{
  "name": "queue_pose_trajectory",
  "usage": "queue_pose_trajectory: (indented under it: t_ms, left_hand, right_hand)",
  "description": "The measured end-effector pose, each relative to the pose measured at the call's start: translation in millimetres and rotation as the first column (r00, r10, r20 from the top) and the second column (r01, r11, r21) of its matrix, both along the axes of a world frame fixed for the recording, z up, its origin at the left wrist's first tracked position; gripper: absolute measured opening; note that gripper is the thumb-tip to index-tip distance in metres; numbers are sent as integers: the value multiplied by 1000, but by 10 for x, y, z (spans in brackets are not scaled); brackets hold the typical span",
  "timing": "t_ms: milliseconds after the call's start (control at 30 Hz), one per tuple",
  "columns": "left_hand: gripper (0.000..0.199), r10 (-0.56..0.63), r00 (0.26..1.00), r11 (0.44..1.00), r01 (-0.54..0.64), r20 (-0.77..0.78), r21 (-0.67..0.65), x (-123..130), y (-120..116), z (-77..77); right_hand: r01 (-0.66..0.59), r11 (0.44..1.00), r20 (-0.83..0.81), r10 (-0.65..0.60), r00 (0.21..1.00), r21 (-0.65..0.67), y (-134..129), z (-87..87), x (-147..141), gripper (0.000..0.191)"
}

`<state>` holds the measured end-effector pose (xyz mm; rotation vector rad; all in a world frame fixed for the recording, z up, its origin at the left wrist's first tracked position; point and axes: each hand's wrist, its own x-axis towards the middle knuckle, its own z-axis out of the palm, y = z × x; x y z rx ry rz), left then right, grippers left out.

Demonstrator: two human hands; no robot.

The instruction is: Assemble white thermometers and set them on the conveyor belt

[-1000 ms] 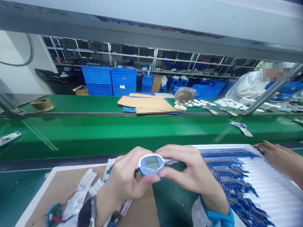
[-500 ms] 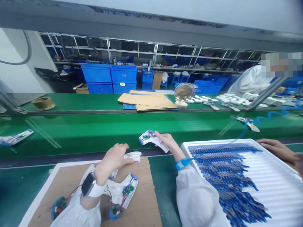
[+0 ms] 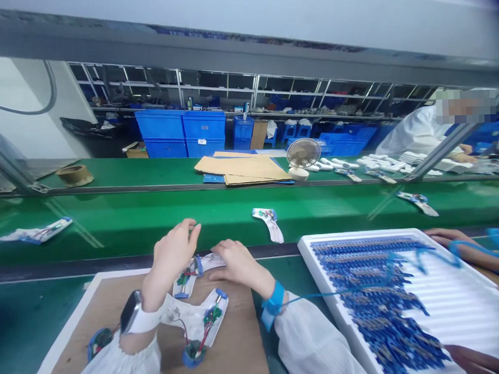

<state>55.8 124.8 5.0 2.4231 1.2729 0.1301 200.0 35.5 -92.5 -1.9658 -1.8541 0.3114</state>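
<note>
Fingers are loosely bent and apart on the left hand (image 3: 175, 252), left of center, with nothing seen gripped. A white casing part (image 3: 211, 261) is partly covered by the right hand (image 3: 241, 265), just above the cardboard's far edge; whether it is pinched cannot be told. Below, a wired casing (image 3: 211, 319) is laid on the cardboard (image 3: 234, 354), and a blue round part (image 3: 100, 344) at lower left is partly hidden by the left sleeve (image 3: 128, 363). The foam tray (image 3: 453, 289) at lower right, filled partly with blue pieces (image 3: 371, 292), is crossed by a blue cord (image 3: 335, 294). Another casing (image 3: 270, 223) is seen on the green belt (image 3: 217, 204).
</note>
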Motion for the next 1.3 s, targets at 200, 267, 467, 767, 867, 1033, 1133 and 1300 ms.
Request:
queue_pose_trajectory:
  t_ms: [200, 267, 467, 767, 867, 1033, 1133, 1300]
  left_hand:
    - [41, 103, 982, 986, -80, 159, -144, -26, 75, -16]
    - [48, 124, 964, 964, -61, 237, -258, -24, 125, -60]
    - [76, 141, 803, 753, 293, 579, -589, 40, -57, 14]
    - [75, 338, 633, 605, 421, 697, -676, 125, -406, 145]
    - [76, 318, 557, 673, 437, 768, -596, 109, -439, 153]
    - [71, 195, 571, 713, 476, 797, -515, 61, -415, 163]
    - [68, 154, 606, 694, 496, 781, -522, 45, -402, 148]
    - [64, 74, 601, 757, 486, 796, -437, 33, -417, 142]
  right_hand:
    - [-55, 995, 137, 43, 990, 88, -98, 144, 64, 22]
    - [-57, 977, 143, 27, 989, 207, -178, 295, 187, 23]
    - [12, 813, 121, -102, 987, 582, -384, 660, 369, 27]
    - [62, 700, -20, -69, 997, 712, -705, 1116, -20, 27]
    - [9, 741, 2, -15, 1000, 672, -722, 1119, -95, 45]
    - [-174, 813, 227, 53, 972, 556, -827, 1184, -44, 34]
    - [-245, 823, 362, 51, 931, 513, -908, 1250, -14, 33]
    - [-228, 736, 234, 97, 967, 637, -888, 1279, -34, 20]
